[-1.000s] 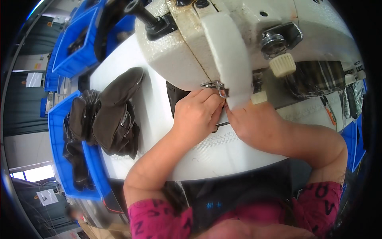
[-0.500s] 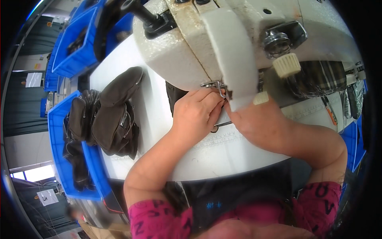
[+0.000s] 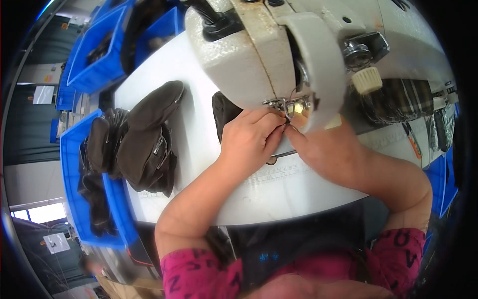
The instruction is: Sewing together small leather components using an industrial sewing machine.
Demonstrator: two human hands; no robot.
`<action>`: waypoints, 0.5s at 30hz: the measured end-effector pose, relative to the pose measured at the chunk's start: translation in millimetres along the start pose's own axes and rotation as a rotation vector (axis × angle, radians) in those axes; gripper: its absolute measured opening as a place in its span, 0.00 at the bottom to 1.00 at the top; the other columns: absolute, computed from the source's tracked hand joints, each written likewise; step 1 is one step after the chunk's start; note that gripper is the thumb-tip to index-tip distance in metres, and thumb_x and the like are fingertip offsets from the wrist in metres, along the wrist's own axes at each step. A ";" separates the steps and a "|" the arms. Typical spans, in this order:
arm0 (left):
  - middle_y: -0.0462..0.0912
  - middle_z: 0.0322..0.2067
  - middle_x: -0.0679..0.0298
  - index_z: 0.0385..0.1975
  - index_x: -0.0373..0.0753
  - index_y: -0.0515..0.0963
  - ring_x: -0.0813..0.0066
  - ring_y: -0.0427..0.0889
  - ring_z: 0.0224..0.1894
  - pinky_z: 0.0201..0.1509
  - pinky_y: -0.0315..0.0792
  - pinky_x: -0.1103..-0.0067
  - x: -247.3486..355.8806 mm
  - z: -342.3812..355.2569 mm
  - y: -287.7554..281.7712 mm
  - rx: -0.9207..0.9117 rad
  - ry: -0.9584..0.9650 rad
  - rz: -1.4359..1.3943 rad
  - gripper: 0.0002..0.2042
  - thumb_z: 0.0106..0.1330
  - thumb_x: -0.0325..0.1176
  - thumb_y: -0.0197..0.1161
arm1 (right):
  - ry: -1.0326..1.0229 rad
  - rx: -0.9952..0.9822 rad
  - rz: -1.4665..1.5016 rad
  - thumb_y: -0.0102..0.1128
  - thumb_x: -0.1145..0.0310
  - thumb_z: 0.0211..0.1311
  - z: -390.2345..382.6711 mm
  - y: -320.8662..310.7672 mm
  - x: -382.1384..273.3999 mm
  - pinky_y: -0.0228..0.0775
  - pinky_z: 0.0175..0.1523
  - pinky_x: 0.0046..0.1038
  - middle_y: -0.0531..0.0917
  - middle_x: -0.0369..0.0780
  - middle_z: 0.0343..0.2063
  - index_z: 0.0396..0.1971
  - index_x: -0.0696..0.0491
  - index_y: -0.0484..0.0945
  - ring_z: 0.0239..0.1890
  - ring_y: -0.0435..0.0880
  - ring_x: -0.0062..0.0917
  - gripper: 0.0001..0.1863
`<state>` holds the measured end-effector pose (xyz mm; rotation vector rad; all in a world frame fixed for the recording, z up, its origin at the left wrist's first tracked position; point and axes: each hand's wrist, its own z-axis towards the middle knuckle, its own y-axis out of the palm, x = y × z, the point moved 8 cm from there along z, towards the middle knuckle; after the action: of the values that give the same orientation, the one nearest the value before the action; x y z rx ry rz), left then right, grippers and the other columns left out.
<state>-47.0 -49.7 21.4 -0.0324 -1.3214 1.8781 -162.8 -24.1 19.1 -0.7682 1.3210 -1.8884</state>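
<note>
The left hand (image 3: 249, 137) rests on the white tabletop (image 3: 279, 202) beneath the head of a sewing machine (image 3: 234, 62), its fingers bent and drawn together with the thumb in a narrow pinch on a dark fabric piece (image 3: 225, 112). That piece lies under and beyond the hand, on the middle part of the surface and well in from its left edge, with one dark end showing past the knuckles and a small bit at the fingertips, just beside the metal presser foot (image 3: 286, 105). The right hand (image 3: 331, 154) comes in from the opposite side, its thumb pointing at the left fingertips and nearly meeting them; its other fingers are largely hidden behind the machine's curved white guard (image 3: 326, 70), so I cannot tell whether they grip the fabric or only press on it. Ruler markings (image 3: 279, 172) run across the surface between the hands and its near edge. Toward the left edge sits a heap of dark brown zippered pouches (image 3: 144, 154), the outer ones overhanging a blue bin (image 3: 119, 214) set against that edge. More blue bins (image 3: 97, 74) stand beyond the far left corner. Near the right edge, a plaid fabric bundle (image 3: 398, 102) lies beside the machine, and an orange-handled tool (image 3: 413, 142) lies nearer the right corner. Both forearms cross the near edge, below pink printed sleeves (image 3: 199, 271).
</note>
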 end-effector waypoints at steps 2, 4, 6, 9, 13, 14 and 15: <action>0.86 0.37 0.67 0.34 0.41 0.83 0.63 0.85 0.38 0.38 0.80 0.72 0.0 0.4 -0.9 -0.001 -0.006 -0.010 0.07 0.56 0.26 0.71 | -0.057 -0.015 -0.045 0.63 0.69 0.52 0.5 -2.3 -3.8 0.72 0.38 0.31 0.80 0.40 0.38 0.39 0.56 0.83 0.45 0.80 0.26 0.13; 0.86 0.37 0.67 0.34 0.41 0.84 0.64 0.85 0.38 0.38 0.80 0.72 -0.2 0.8 -1.3 -0.003 -0.010 -0.021 0.07 0.57 0.27 0.71 | -0.030 -0.078 0.019 0.63 0.69 0.53 1.0 1.9 -1.8 0.72 0.37 0.31 0.79 0.39 0.38 0.39 0.56 0.82 0.47 0.79 0.25 0.13; 0.86 0.36 0.67 0.34 0.41 0.84 0.64 0.85 0.38 0.38 0.80 0.72 0.9 1.1 -2.4 0.007 0.007 -0.011 0.06 0.57 0.27 0.71 | -0.023 -0.076 0.031 0.63 0.69 0.53 1.0 1.4 -1.6 0.72 0.37 0.30 0.79 0.39 0.38 0.39 0.56 0.82 0.46 0.79 0.25 0.13; 0.86 0.36 0.67 0.34 0.41 0.84 0.63 0.85 0.38 0.39 0.80 0.72 0.0 1.0 -2.6 0.006 -0.004 -0.024 0.06 0.57 0.27 0.71 | 0.013 -0.058 0.078 0.63 0.69 0.52 1.1 3.7 0.1 0.72 0.37 0.30 0.79 0.39 0.39 0.40 0.56 0.81 0.46 0.79 0.26 0.14; 0.86 0.36 0.67 0.35 0.41 0.84 0.63 0.85 0.38 0.39 0.80 0.72 -2.8 -0.5 -1.1 0.003 -0.012 -0.031 0.07 0.57 0.26 0.71 | 0.044 -0.055 0.104 0.63 0.70 0.51 1.0 1.4 1.4 0.72 0.39 0.30 0.79 0.40 0.39 0.40 0.56 0.81 0.46 0.79 0.27 0.14; 0.86 0.37 0.67 0.34 0.41 0.84 0.63 0.85 0.38 0.39 0.80 0.72 -3.7 -0.8 -1.2 0.014 -0.013 -0.039 0.07 0.56 0.26 0.71 | 0.045 -0.055 0.105 0.63 0.70 0.51 1.2 0.9 1.8 0.72 0.39 0.30 0.79 0.40 0.39 0.40 0.56 0.81 0.46 0.79 0.27 0.14; 0.86 0.37 0.67 0.34 0.41 0.84 0.63 0.85 0.37 0.39 0.80 0.72 -4.4 -0.9 -1.5 0.026 -0.013 -0.047 0.07 0.56 0.26 0.71 | 0.018 -0.024 0.068 0.63 0.69 0.51 1.6 -2.2 0.4 0.72 0.39 0.30 0.79 0.40 0.39 0.39 0.56 0.81 0.46 0.79 0.28 0.14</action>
<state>-42.8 -51.6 20.3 0.0240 -1.2961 1.8583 -162.2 -24.7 21.7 -0.7113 1.3663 -1.8324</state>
